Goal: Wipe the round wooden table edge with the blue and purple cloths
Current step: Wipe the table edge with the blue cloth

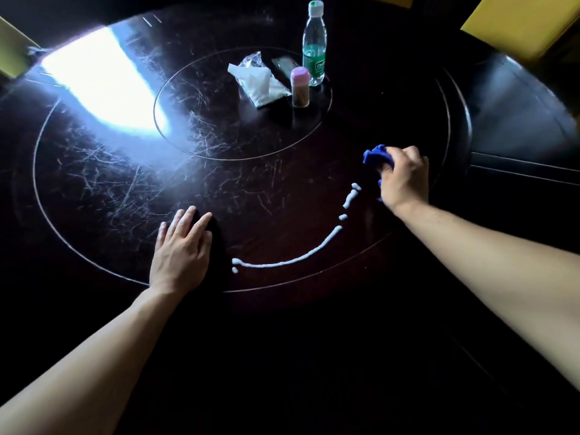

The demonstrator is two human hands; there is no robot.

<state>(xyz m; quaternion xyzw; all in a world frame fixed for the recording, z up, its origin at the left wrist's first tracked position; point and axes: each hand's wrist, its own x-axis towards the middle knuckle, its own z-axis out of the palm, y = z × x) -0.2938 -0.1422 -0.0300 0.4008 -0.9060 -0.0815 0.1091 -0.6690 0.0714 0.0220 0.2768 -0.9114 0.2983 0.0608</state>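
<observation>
Head view. Round dark wooden tabletop (94, 171), scratched, glare patch upper left. Right hand (405, 177), right of centre: fingers clenched round the blue cloth (376, 155). Left hand (180, 249), lower centre-left: fingers straight, pressing a dark cloth (216, 246), colour unclear. White foam line (295, 260) curving between the hands. Upper centre: water bottle (314, 45), pink-capped jar (300, 86), tissue pack (260, 81)

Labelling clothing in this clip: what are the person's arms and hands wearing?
Nothing shows on them. Both forearms are bare with no sleeves in view, and the left hand and right hand have no gloves, rings, watch or wristband visible.
</observation>
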